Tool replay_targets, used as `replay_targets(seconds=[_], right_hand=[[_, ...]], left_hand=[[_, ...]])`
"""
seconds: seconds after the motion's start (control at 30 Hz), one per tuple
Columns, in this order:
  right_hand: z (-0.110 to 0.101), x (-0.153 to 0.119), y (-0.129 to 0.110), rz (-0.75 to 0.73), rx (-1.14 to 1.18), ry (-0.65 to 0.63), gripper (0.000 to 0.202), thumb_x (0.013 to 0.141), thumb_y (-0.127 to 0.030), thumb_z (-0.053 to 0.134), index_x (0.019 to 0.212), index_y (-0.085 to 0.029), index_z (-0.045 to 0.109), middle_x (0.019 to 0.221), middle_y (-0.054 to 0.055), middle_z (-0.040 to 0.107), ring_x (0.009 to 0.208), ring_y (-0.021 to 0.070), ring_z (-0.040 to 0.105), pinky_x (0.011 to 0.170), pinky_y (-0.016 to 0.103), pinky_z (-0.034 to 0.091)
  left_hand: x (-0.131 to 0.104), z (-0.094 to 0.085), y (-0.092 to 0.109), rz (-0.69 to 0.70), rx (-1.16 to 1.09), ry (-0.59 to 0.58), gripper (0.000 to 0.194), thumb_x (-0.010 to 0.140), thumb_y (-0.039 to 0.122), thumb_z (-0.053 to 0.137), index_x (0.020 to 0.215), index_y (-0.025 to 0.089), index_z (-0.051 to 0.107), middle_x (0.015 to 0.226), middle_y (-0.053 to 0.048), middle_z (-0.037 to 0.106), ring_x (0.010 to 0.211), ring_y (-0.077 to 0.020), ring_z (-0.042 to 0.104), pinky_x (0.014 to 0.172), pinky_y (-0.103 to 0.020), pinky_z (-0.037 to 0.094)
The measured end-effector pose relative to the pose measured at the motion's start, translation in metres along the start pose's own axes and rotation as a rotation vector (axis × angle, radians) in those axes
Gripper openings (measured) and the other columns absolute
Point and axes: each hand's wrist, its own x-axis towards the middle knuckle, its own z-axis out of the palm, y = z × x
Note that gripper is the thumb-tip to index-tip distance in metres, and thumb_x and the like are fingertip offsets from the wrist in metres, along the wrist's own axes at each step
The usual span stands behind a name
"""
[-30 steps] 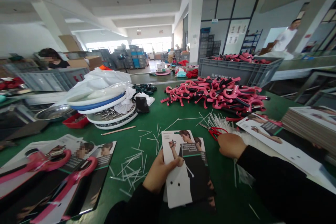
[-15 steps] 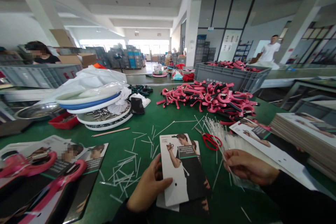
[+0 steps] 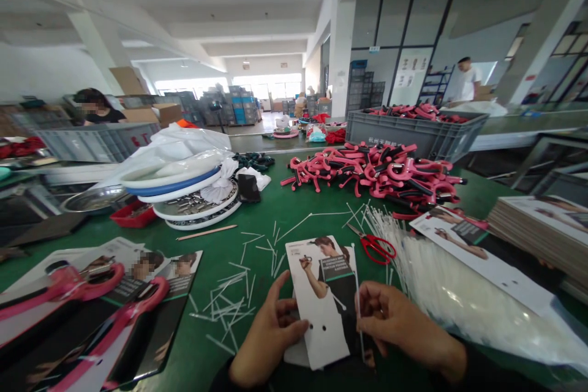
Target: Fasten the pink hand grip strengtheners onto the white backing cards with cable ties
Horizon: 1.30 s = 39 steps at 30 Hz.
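Observation:
My left hand [image 3: 271, 337] is closed on the lower left edge of a printed backing card [image 3: 324, 340], thumb on its face near two punched holes. Another card lies partly hidden underneath. At the card's right edge, my right hand [image 3: 397, 321] pinches a thin white cable tie [image 3: 358, 294], held roughly upright. To the right of that hand lies a plastic bag of white cable ties [image 3: 459, 288], their ends fanning out. Red-handled scissors [image 3: 377, 248] rest just beyond. Cut cable tie pieces [image 3: 225, 306] are scattered left of the card.
Pink and black hand grips [image 3: 367, 171] are heaped behind, before a grey crate [image 3: 408, 135] of more. A stack of cards [image 3: 528, 233] stands right. Carded grips [image 3: 133, 324] lie left, near stacked round trays [image 3: 202, 217] and a pencil [image 3: 206, 232]. Two people are farther back.
My right hand has moved left from the cable tie bag to the card's right edge, bringing one tie. The left hand still holds the card, now tilted slightly. The view has turned slightly left.

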Motion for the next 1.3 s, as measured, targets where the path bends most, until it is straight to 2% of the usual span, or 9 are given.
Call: replay_targets(seconds=[0.23, 0.3, 0.4, 0.5, 0.7, 0.8, 0.93, 1.13, 1.3], right_hand=[[0.013, 0.001, 0.0, 0.049, 0.088, -0.002, 0.016, 0.063, -0.022, 0.057, 0.072, -0.018, 0.044, 0.055, -0.008, 0.054, 0.036, 0.0057, 0.048, 0.037, 0.017, 0.037], [0.016, 0.0, -0.001, 0.05, 0.102, 0.023, 0.017, 0.062, -0.022, 0.057, 0.074, -0.018, 0.045, 0.055, -0.008, 0.053, 0.035, 0.005, 0.047, 0.037, 0.017, 0.037], [0.02, -0.002, -0.003, 0.037, 0.114, 0.075, 0.018, 0.064, -0.023, 0.057, 0.079, -0.017, 0.047, 0.056, -0.009, 0.052, 0.035, 0.004, 0.047, 0.036, 0.016, 0.033], [0.025, -0.008, -0.005, 0.05, 0.133, 0.111, 0.016, 0.066, -0.025, 0.058, 0.076, -0.018, 0.048, 0.054, -0.009, 0.052, 0.036, 0.0039, 0.048, 0.034, 0.013, 0.025], [0.026, -0.017, 0.006, -0.014, 0.176, 0.158, 0.027, 0.074, -0.044, 0.058, 0.08, -0.018, 0.052, 0.064, -0.002, 0.059, 0.047, 0.0078, 0.051, 0.033, 0.014, 0.026], [0.023, -0.023, 0.014, -0.142, -0.026, 0.305, 0.024, 0.079, -0.043, 0.055, 0.081, -0.019, 0.057, 0.064, 0.0, 0.058, 0.051, 0.0102, 0.052, 0.038, 0.018, 0.035], [0.023, -0.03, 0.016, -0.465, -0.36, 0.43, 0.012, 0.083, -0.03, 0.054, 0.079, -0.022, 0.061, 0.079, 0.003, 0.064, 0.072, 0.0162, 0.059, 0.064, 0.025, 0.048], [0.024, -0.023, 0.007, -0.831, -0.599, 0.316, 0.01, 0.083, -0.015, 0.054, 0.086, -0.022, 0.06, 0.076, 0.001, 0.066, 0.07, 0.0137, 0.059, 0.063, 0.024, 0.047], [0.025, -0.015, -0.003, -0.876, -0.648, 0.174, 0.009, 0.085, -0.016, 0.051, 0.085, -0.021, 0.058, 0.075, 0.0, 0.067, 0.068, 0.0123, 0.058, 0.064, 0.025, 0.045]], left_hand=[[0.0, 0.002, 0.002, 0.014, 0.186, -0.005, 0.053, 0.062, 0.028, 0.072, 0.105, 0.015, 0.044, 0.098, -0.01, 0.061, 0.061, -0.0095, 0.054, 0.054, -0.022, 0.038], [-0.001, 0.003, 0.002, 0.005, 0.18, 0.006, 0.056, 0.059, 0.028, 0.073, 0.104, 0.014, 0.043, 0.097, -0.01, 0.062, 0.063, -0.0119, 0.057, 0.057, -0.024, 0.041], [-0.002, 0.006, 0.0, 0.006, 0.039, 0.044, 0.078, 0.057, 0.029, 0.075, 0.119, 0.017, 0.031, 0.091, -0.009, 0.063, 0.074, -0.0191, 0.062, 0.066, -0.029, 0.045], [-0.003, 0.009, -0.006, -0.023, -0.078, 0.137, 0.09, 0.057, 0.03, 0.075, 0.128, 0.017, 0.021, 0.084, -0.007, 0.063, 0.076, -0.0217, 0.062, 0.063, -0.03, 0.045], [-0.001, 0.02, -0.008, -0.037, 0.008, 0.173, 0.085, 0.053, 0.028, 0.076, 0.124, 0.015, 0.032, 0.085, -0.007, 0.061, 0.068, -0.0193, 0.061, 0.052, -0.025, 0.043], [-0.002, 0.029, -0.002, -0.049, 0.074, 0.168, 0.085, 0.054, 0.025, 0.074, 0.126, 0.015, 0.029, 0.091, -0.008, 0.059, 0.063, -0.0188, 0.06, 0.05, -0.026, 0.044], [-0.007, 0.036, 0.005, -0.076, -0.113, 0.125, 0.084, 0.058, 0.021, 0.07, 0.129, 0.018, 0.024, 0.097, -0.009, 0.059, 0.076, -0.023, 0.062, 0.058, -0.03, 0.048], [-0.017, 0.035, 0.013, -0.152, -0.249, 0.044, 0.068, 0.062, 0.02, 0.069, 0.122, 0.014, 0.036, 0.091, -0.009, 0.064, 0.074, -0.023, 0.063, 0.062, -0.032, 0.047], [-0.021, 0.033, 0.015, -0.159, -0.256, 0.009, 0.049, 0.063, 0.021, 0.069, 0.107, 0.013, 0.05, 0.088, -0.008, 0.066, 0.071, -0.02, 0.063, 0.061, -0.029, 0.047]])
